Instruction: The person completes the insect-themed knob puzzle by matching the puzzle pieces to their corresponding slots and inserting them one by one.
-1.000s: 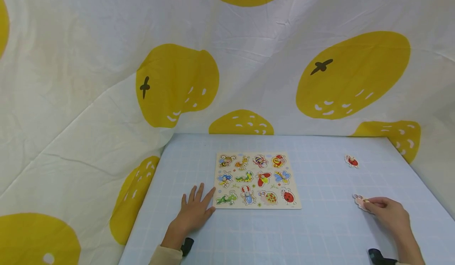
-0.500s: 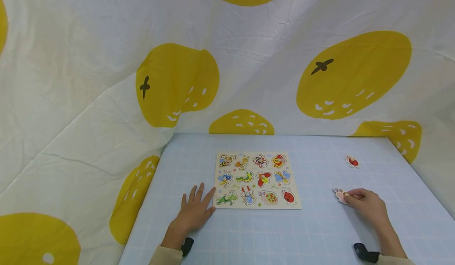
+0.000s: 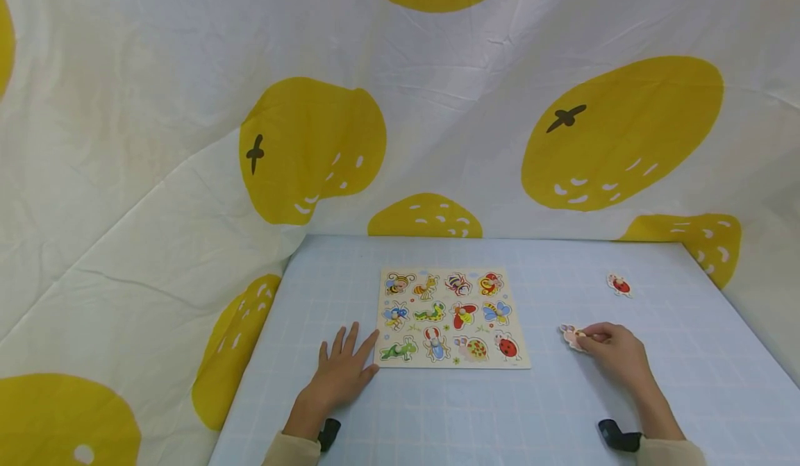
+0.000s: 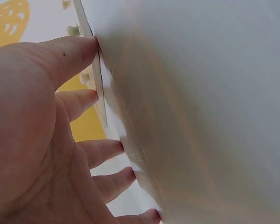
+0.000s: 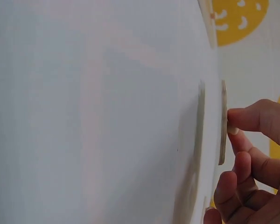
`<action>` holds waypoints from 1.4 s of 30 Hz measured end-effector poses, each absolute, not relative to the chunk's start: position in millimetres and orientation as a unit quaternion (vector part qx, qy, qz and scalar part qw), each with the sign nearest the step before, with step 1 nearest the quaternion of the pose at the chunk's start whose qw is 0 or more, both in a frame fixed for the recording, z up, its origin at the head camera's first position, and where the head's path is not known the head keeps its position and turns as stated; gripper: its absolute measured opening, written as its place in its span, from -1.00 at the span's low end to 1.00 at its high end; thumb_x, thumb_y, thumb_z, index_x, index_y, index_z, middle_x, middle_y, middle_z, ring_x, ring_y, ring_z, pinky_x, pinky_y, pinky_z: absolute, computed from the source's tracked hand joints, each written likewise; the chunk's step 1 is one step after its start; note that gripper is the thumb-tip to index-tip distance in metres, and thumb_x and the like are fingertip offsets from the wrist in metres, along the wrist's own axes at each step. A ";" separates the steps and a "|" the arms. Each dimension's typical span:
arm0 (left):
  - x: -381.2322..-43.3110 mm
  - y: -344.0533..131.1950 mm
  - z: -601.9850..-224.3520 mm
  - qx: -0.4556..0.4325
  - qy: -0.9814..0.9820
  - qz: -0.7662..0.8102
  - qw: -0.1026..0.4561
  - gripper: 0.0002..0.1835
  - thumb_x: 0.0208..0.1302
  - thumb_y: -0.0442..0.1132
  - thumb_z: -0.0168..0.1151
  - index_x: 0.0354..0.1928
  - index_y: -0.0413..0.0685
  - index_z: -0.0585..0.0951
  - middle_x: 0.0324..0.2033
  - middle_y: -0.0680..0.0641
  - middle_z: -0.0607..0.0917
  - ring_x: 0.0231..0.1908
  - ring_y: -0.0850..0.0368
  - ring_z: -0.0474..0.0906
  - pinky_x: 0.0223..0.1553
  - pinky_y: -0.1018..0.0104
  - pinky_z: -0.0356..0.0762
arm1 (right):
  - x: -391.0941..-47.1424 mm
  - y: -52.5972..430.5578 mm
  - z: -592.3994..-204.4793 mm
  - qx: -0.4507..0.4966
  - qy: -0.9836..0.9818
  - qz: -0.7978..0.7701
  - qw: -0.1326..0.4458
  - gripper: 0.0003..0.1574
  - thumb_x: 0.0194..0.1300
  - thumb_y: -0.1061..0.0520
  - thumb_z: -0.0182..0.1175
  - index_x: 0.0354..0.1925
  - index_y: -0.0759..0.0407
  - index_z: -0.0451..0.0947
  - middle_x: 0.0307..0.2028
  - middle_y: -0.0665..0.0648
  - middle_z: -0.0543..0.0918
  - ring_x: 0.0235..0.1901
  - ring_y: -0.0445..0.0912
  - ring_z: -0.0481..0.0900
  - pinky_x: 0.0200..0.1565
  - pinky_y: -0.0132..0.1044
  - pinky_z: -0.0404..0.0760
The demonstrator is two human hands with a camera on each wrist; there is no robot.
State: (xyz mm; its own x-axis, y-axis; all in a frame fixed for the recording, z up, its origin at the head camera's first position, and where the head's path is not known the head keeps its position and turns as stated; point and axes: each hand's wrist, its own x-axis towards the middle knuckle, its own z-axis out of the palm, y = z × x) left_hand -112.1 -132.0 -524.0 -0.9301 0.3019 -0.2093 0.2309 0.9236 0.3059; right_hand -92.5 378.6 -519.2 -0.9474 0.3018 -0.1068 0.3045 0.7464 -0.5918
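Observation:
My right hand [image 3: 619,356] pinches a snail puzzle piece [image 3: 571,337], pinkish with purple-tipped feelers, over the table right of the puzzle board [image 3: 475,298]. Seen edge-on in the right wrist view, the snail piece [image 5: 223,123] is held by thumb and finger on its knobbed side, apart from the table surface. Fingers spread, my left hand [image 3: 342,372] rests on the table at the board's left edge. In the left wrist view, thumb and index fingertip touch the board's edge [image 4: 101,84]. The board carries rows of colourful insects, including a snail and a ladybug picture in its front row.
A loose ladybug piece [image 3: 620,285] lies toward the back right of the table. Light-blue checked cloth [image 3: 450,417] covers the tabletop. Behind and to the left hangs a white curtain [image 3: 450,105] with yellow fruit prints. Black wrist cameras sit at both wrists.
My right hand has carried the snail piece leftward and slightly away from me, closer to the board. The left hand, the board and the loose ladybug piece have stayed in place.

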 end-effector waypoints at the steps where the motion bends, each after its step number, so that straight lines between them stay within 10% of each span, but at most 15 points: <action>1: -112.1 -132.0 -523.8 0.137 0.973 0.139 0.128 -0.29 0.43 0.09 0.18 0.54 0.20 0.22 0.53 -0.26 0.03 0.49 -0.36 -0.17 0.34 -0.46 -0.22 | -93.2 376.1 -519.7 0.158 0.935 -0.317 -0.001 -0.54 0.25 0.01 0.36 -0.12 0.41 0.63 -0.35 0.18 0.58 -0.33 0.05 0.47 -0.41 -0.22 0.41; 42: -110.0 -131.5 -518.9 0.140 0.971 0.146 0.131 -0.30 0.43 0.08 0.18 0.54 0.18 0.23 0.53 -0.27 0.04 0.49 -0.37 -0.15 0.33 -0.48 -0.21 | -120.6 282.1 -525.3 0.067 0.928 -0.366 0.009 -0.76 0.14 0.13 0.45 -0.25 0.24 0.67 -0.35 0.12 0.49 -0.36 -0.03 0.44 -0.40 -0.24 0.44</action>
State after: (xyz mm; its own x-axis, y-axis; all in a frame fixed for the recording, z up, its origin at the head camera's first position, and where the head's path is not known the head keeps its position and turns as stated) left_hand -110.0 -131.5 -518.9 -0.9269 0.3091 -0.2127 0.2329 0.9185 0.3197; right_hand -120.6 282.1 -525.3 -0.9909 0.1174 -0.0660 0.1309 0.7236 -0.6777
